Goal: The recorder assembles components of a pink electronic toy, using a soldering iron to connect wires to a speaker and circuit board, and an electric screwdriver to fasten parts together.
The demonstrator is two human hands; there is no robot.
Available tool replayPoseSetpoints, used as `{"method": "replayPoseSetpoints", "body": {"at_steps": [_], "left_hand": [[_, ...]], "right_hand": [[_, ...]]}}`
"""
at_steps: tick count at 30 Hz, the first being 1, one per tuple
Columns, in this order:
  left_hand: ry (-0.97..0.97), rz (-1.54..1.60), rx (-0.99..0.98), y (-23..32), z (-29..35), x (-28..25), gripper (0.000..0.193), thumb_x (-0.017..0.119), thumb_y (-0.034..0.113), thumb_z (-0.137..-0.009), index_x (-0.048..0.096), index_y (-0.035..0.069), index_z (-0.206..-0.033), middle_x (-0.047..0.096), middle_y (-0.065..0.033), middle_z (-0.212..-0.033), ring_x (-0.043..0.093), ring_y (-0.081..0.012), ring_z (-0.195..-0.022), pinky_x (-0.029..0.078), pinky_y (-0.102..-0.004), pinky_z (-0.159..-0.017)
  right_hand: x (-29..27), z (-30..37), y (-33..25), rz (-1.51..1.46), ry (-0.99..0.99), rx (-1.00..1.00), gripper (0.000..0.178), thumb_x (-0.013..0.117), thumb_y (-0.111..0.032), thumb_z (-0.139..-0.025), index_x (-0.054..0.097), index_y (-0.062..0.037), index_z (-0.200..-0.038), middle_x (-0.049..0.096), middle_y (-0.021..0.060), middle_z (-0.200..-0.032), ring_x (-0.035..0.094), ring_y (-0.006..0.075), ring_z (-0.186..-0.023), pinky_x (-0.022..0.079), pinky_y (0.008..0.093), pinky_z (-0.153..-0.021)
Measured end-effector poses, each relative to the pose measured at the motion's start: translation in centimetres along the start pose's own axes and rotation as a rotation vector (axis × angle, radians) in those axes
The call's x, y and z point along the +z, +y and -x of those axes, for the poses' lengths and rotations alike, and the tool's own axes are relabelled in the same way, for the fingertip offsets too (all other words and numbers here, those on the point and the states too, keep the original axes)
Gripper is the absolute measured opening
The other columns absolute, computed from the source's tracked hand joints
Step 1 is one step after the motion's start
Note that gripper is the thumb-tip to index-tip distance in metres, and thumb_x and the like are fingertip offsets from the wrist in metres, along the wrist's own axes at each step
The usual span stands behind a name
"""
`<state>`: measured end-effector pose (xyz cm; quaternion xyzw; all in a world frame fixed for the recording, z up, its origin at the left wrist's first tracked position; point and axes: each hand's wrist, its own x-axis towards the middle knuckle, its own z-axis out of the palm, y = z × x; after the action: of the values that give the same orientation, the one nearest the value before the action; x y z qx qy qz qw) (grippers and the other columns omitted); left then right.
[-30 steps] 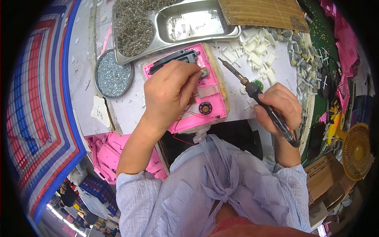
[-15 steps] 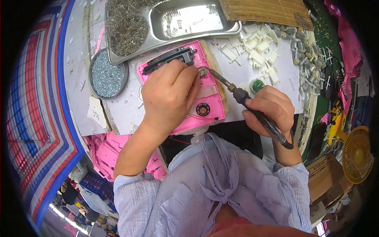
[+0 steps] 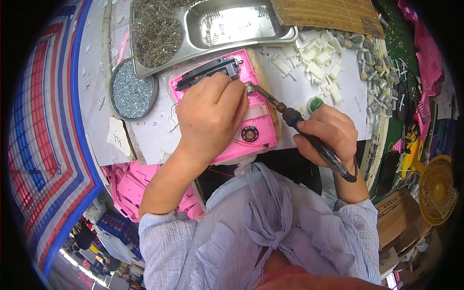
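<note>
A pink plastic housing (image 3: 264, 126) lies in front of me, with a long black plastic part (image 3: 205, 72) along its upper left and a small round speaker (image 3: 250, 134) near its lower right. My left hand (image 3: 209, 116) is closed over the housing, fingertips pinched beside a small metal component (image 3: 250, 89). Whatever sits between those fingers is hidden. A soldering iron (image 3: 292, 116) is gripped pen-like in my right hand (image 3: 332, 129). Its tip reaches the metal component, close to my left fingertips; whether they touch is too small to tell.
Behind the housing stands a metal tray (image 3: 290, 35) with springs. To the left is a round dish (image 3: 154, 99) of small metal pieces. White plastic parts (image 3: 316, 65) and small motors (image 3: 379, 72) lie at the right, near a green solder spool (image 3: 315, 103). Pink housings (image 3: 133, 188) are piled lower left.
The iron's tip has shifted slightly downward at the metal component, and my right hand has drifted a little left. My left hand keeps its pinch over the housing.
</note>
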<state>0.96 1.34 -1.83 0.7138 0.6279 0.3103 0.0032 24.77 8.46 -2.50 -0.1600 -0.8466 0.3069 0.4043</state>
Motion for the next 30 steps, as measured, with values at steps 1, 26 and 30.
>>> {"method": "replayPoseSetpoints", "body": {"at_steps": [1,26,30], "left_hand": [[-0.001,0.001,0.001,0.0,0.0,0.0,0.018,0.081,0.0,-0.074,0.07,0.004,-0.088,0.063,-0.008,-0.081,0.064,-0.0245,-0.069,0.051,-0.0352,-0.06],[-0.018,-0.039,0.011,0.2,0.0,-0.1,0.019,0.081,0.001,-0.074,0.07,0.005,-0.089,0.063,-0.0073,-0.081,0.064,-0.0254,-0.07,0.05,-0.0366,-0.059],[0.027,-0.046,0.025,0.0,0.2,0.4,0.016,0.079,0.007,-0.075,0.069,0.007,-0.087,0.059,-0.0049,-0.08,0.06,-0.0233,-0.067,0.046,-0.0366,-0.059]], "right_hand": [[0.0,0.0,0.0,-0.002,-0.002,0.001,0.037,0.086,0.0,-0.067,0.069,-0.0049,-0.1,0.054,0.0031,-0.065,0.052,0.0195,-0.052,0.039,0.0305,-0.045],[-2.2,0.2,-1.4,0.018,0.015,0.052,0.039,0.084,0.002,-0.068,0.068,-0.0038,-0.103,0.061,0.0053,-0.068,0.057,0.0217,-0.055,0.044,0.0309,-0.048],[-2.1,0.3,-1.3,0.019,0.019,0.053,0.039,0.084,0.002,-0.068,0.068,-0.0043,-0.103,0.06,0.005,-0.068,0.057,0.0214,-0.055,0.043,0.0304,-0.048]]}}
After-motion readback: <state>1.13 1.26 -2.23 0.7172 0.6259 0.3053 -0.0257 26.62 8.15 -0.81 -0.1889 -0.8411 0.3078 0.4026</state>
